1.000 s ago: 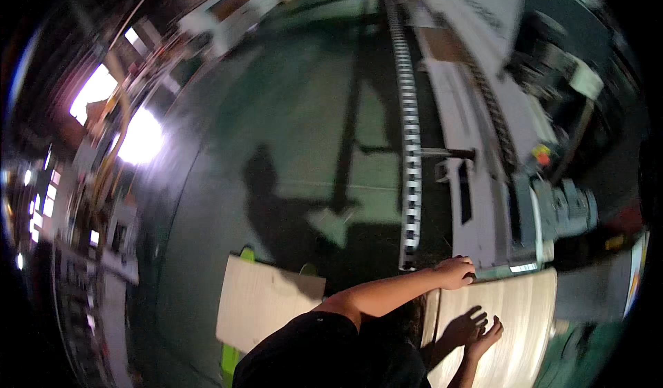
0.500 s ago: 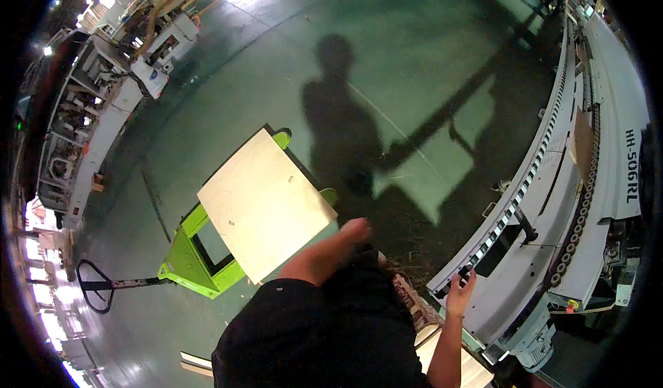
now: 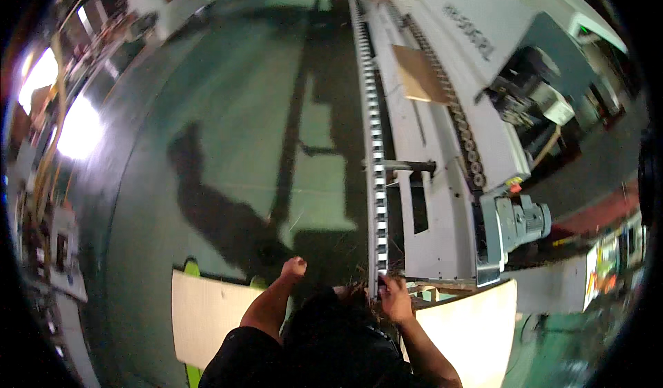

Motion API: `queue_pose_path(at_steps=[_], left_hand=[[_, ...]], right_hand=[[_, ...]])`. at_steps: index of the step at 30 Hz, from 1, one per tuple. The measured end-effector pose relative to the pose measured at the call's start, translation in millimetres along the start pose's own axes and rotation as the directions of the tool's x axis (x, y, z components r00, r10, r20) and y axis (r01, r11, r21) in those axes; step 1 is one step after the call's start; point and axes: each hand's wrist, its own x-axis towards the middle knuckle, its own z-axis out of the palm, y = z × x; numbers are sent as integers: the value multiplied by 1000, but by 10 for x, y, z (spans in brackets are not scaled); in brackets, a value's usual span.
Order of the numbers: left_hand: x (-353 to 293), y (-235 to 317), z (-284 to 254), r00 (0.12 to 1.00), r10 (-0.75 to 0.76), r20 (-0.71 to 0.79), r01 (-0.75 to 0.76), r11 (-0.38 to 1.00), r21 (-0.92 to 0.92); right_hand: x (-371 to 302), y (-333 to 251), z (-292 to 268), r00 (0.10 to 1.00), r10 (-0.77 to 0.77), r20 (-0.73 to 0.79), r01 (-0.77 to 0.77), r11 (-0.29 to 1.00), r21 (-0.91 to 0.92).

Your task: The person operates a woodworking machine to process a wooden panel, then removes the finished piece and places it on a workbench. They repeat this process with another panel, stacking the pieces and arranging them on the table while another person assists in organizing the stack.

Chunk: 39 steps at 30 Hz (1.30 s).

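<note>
My left hand (image 3: 295, 267) hangs over the floor in a loose fist, with nothing visible in it. It is nearest to a pale wooden panel (image 3: 214, 310) lying on the forks of a green pallet jack (image 3: 192, 268). The fingers of my right hand (image 3: 396, 299) are curled at the near end of a long roller rail (image 3: 376, 174). This rail, with its striped row of rollers, runs along the edge of a white machine (image 3: 445, 239). Farther up the machine, a tan board (image 3: 420, 75) lies against the chain track (image 3: 459, 115).
Another pale panel (image 3: 476, 333) lies to the right of my right forearm. A grey motor (image 3: 532, 223) juts from the machine's near end. More machinery (image 3: 65, 246) lines the left side, and green floor (image 3: 235, 132) stretches ahead between the two rows.
My view has turned right, so the machine now stands near the middle and the pallet jack sits low at left. My left hand has moved away from above the panel; my right stays at the rail's end.
</note>
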Motion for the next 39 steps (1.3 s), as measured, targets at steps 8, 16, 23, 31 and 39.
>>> queue_pose_path(at_steps=[8, 16, 23, 31, 39], left_hand=[[443, 2340, -1241, 553, 420, -719, -675, 732, -91], [213, 2982, -730, 332, 904, -269, -851, 410, 328], [-70, 2915, -558, 373, 900, -227, -849, 430, 308], [-192, 2943, -586, 389, 877, -283, -846, 462, 265], [-155, 2941, -510, 392, 855, -341, -850, 478, 221]], right_hand=[[-719, 129, -238, 951, 112, -287, -93, 993, 80], [-1581, 954, -157, 522, 329, -787, -695, 700, -168], [-2056, 764, -319, 290, 792, -537, -931, 363, 33], [-2071, 839, -199, 296, 737, -608, -920, 390, 25], [-2163, 962, -136, 275, 732, -623, -917, 394, 58]])
